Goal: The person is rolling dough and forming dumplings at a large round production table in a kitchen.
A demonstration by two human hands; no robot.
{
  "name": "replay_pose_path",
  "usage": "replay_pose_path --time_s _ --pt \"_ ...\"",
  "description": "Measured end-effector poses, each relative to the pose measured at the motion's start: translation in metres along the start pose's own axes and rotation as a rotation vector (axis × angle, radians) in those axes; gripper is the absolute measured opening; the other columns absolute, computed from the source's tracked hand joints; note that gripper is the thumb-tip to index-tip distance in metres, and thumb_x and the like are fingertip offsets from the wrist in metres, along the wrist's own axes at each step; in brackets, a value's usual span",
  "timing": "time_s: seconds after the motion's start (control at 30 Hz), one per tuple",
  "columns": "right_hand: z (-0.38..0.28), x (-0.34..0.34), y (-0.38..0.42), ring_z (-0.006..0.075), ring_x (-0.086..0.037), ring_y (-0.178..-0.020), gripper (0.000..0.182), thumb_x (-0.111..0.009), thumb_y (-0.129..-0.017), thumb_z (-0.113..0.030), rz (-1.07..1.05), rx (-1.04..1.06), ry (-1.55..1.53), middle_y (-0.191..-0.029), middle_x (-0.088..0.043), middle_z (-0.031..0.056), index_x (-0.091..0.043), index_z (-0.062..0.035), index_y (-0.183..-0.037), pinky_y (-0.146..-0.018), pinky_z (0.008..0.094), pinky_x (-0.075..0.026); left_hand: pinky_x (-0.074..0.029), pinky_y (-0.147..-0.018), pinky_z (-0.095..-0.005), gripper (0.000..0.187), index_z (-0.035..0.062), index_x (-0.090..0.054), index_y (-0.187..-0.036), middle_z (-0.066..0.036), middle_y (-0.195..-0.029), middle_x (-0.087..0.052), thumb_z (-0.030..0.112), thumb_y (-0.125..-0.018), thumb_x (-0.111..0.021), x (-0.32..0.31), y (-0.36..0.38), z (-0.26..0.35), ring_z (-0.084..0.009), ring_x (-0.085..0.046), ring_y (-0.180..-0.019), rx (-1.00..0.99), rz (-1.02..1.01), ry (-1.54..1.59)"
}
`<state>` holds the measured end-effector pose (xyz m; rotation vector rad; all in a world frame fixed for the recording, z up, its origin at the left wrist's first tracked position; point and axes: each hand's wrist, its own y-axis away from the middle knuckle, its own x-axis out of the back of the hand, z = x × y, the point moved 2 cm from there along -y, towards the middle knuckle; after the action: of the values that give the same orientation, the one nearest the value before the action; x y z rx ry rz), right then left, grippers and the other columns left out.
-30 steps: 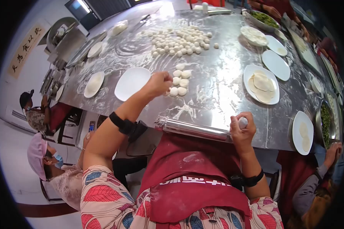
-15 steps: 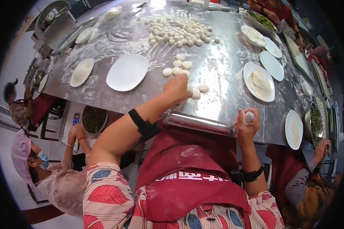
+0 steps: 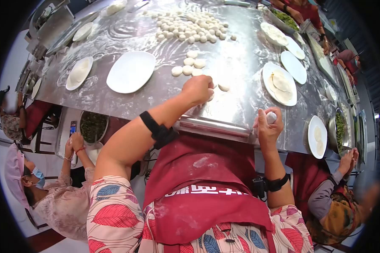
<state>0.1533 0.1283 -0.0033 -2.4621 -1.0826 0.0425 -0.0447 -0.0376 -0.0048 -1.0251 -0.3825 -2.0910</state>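
Left hand: your left hand [image 3: 197,89] is curled knuckles-up on the bench [image 3: 156,90], its fingers bent down over a dough ball [image 3: 211,96] that just peeks out at the right of the knuckles; you cannot tell whether the fingers grip it or only press on it
Right hand: your right hand [image 3: 267,127] is at the near edge of the bench, fingers wrapped tight around the right end of the rolling pin [image 3: 217,128]
Rolling pin: a shiny metal cylinder lying along the near edge, just in front of your red apron [image 3: 207,185]
Small dough group: a few loose dough balls [image 3: 188,66] lie just beyond your left hand, one more [image 3: 223,87] to its right
Big pile: a heap of dough balls [image 3: 190,27] sits far across the bench
Empty plate: a white plate [image 3: 131,71] lies left of your left hand, well apart
Wrapper plate: a plate of flat rounds [image 3: 279,83] lies beyond your right hand
Neighbours: a person in a pink cap [image 3: 14,168] sits at your left; another person's hand [image 3: 349,158] shows at your right
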Motion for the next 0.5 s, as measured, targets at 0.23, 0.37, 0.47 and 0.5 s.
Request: replay_pose_path --time_s 0.23,0.37,0.47,0.5 --pt "-0.002 0.0 0.004 0.0082 -0.052 -0.05 0.017 -0.062 -0.087 -0.002 0.001 0.012 -0.029 -0.064 -0.05 0.0019 -0.046 -0.0043 -0.085 -0.043 0.0221 -0.041 -0.045 -0.058 -0.03 0.011 0.0017 -0.063 -0.079 -0.006 -0.07 -0.061 0.01 -0.073 -0.068 0.026 0.01 -0.021 -0.0129 -0.057 -0.064 0.021 -0.289 0.087" --pt "0.001 -0.001 -0.003 0.0082 -0.052 -0.05 0.016 -0.062 -0.088 -0.002 -0.009 -0.026 -0.017 -0.063 -0.052 0.0026 -0.047 -0.0048 -0.084 -0.043 0.0218 -0.04 -0.048 -0.059 -0.0306 0.011 -0.0004 -0.063 -0.078 -0.007 -0.072 -0.062 0.01 -0.076 -0.067 -0.003 0.015 -0.011 -0.0133 -0.059 -0.065 0.114 -0.434 0.389" --pt "-0.004 -0.005 -0.013 0.0073 -0.052 -0.049 0.016 -0.062 -0.088 -0.002 -0.029 -0.068 -0.066 -0.06 -0.053 0.0023 -0.047 -0.0055 -0.084 -0.043 0.0215 -0.04 -0.051 -0.067 -0.0322 0.016 0.0011 -0.067 -0.087 -0.01 -0.081 -0.067 0.008 -0.072 -0.065 -0.017 0.01 0.007 -0.019 -0.064 -0.072 -0.042 -0.29 0.189" --pt "-0.005 -0.005 -0.018 0.0071 -0.052 -0.049 0.016 -0.062 -0.088 -0.003 -0.035 -0.057 -0.039 -0.059 -0.053 0.0019 -0.047 -0.0055 -0.083 -0.043 0.0215 -0.039 -0.051 -0.069 -0.0323 0.019 0.0016 -0.067 -0.089 -0.01 -0.083 -0.068 0.008 -0.071 -0.065 -0.018 0.009 0.011 -0.0202 -0.065 -0.074 -0.097 -0.229 0.119"
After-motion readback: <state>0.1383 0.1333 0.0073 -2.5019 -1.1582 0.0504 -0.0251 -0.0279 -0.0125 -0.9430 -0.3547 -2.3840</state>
